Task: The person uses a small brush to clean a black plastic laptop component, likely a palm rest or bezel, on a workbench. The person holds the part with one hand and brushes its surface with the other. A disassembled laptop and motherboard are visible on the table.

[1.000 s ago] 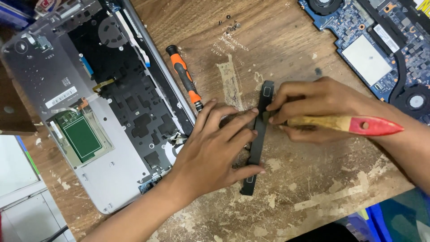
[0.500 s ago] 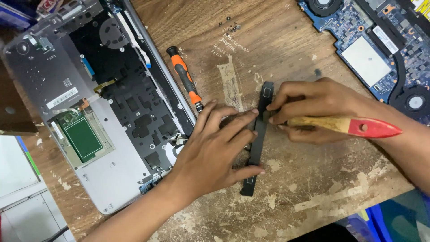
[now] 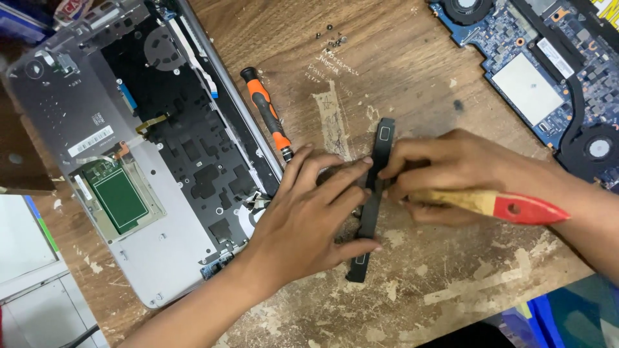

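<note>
On the scarred wooden surface (image 3: 412, 77), a long black strip (image 3: 372, 206) lies nearly upright between both hands. The left hand (image 3: 309, 212) rests spread and open, fingers pressing the strip down. The right hand (image 3: 451, 171) is closed around a wooden-and-red tool handle (image 3: 490, 204), its fingertips touching the strip. An orange screwdriver (image 3: 265, 113) lies beside the opened laptop base (image 3: 129, 161).

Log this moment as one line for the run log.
left hand: pressing black strip | right hand: gripping wooden-handled tool, on strip | nearby: screwdriver, open laptop base
</note>
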